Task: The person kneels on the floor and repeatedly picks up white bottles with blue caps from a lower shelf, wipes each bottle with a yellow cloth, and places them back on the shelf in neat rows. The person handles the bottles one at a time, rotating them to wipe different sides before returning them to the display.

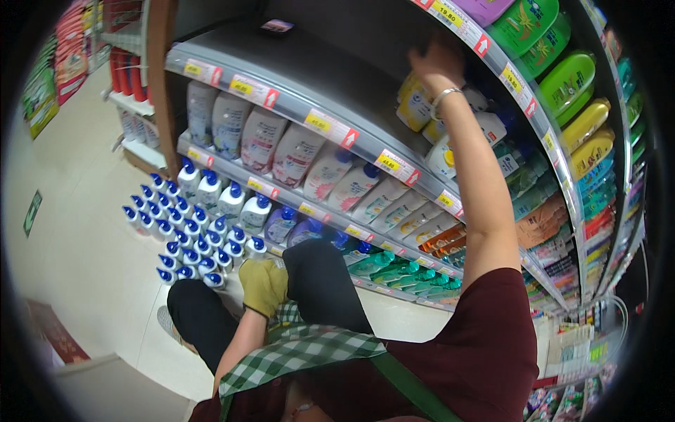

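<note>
My right hand (pixel 439 59), bare and with a silver bangle at the wrist, reaches deep into a dark shelf (pixel 337 63). It is blurred, and its fingertips fade into shadow. Just below it stand yellow-and-white bottles (pixel 414 108), and a white bottle with a yellow print (pixel 440 158) is nearer the shelf's front. My left hand (pixel 263 287) wears a yellow-green work glove and rests between my knees. Its fingers curl away from view, so whether it grips anything is hidden. Ahead of it, several white pump bottles with blue tops (pixel 192 227) stand on the floor.
Lower shelves carry shampoo bottles (pixel 266 140) and green bottles (pixel 401 271) behind price strips (pixel 316 124). Green and yellow bottles (pixel 567 79) fill the shelf at the right. A brown upright post (pixel 162 89) bounds the left end. A cardboard box (pixel 121 387) sits at lower left.
</note>
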The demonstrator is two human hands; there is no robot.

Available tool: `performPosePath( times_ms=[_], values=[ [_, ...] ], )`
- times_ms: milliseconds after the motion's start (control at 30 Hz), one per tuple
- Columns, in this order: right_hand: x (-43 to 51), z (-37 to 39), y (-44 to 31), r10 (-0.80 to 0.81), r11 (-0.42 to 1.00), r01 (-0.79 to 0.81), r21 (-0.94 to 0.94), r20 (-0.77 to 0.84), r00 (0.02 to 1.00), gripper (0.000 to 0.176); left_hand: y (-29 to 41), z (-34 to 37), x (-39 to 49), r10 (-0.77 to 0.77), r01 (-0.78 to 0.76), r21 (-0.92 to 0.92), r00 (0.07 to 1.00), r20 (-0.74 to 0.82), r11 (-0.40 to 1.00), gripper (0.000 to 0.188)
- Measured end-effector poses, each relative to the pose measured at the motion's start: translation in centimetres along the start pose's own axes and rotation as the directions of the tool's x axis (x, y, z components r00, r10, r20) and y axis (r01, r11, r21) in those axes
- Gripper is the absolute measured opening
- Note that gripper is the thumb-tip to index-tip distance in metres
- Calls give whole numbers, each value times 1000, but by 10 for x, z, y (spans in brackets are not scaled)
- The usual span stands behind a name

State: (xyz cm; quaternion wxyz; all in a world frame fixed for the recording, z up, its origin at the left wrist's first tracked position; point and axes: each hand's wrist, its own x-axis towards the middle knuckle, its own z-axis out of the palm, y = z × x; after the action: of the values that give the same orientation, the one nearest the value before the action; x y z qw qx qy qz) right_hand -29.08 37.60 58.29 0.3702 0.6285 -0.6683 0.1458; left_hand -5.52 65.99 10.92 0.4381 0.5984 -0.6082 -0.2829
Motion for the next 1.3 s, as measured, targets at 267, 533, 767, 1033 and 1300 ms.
performPosePath(
  times_ms=[267,533,767,1033,1300],
  values=[
    [-1,11,30,193,980,-194,-31,-45,980,72,-34,-10,-8,55,-30,160,986,-157,987,22],
    [3,35,62,392,892,-346,291,-116,913,79,-53,-18,-41,-146,99,-404,985,-87,909,36],
    [5,45,45,466,820,-339,462,-193,863,72,-122,-22,-47,-515,412,-447,847,-134,794,20],
    [-14,-23,41,-157,823,77,563,95,983,60,29,-79,-49,-331,465,-840,775,539,-279,44],
    [-151,-140,-30,-45,327,518,790,-535,844,40,60,-93,-30,-231,426,-893,863,449,-144,44]
  ],
)
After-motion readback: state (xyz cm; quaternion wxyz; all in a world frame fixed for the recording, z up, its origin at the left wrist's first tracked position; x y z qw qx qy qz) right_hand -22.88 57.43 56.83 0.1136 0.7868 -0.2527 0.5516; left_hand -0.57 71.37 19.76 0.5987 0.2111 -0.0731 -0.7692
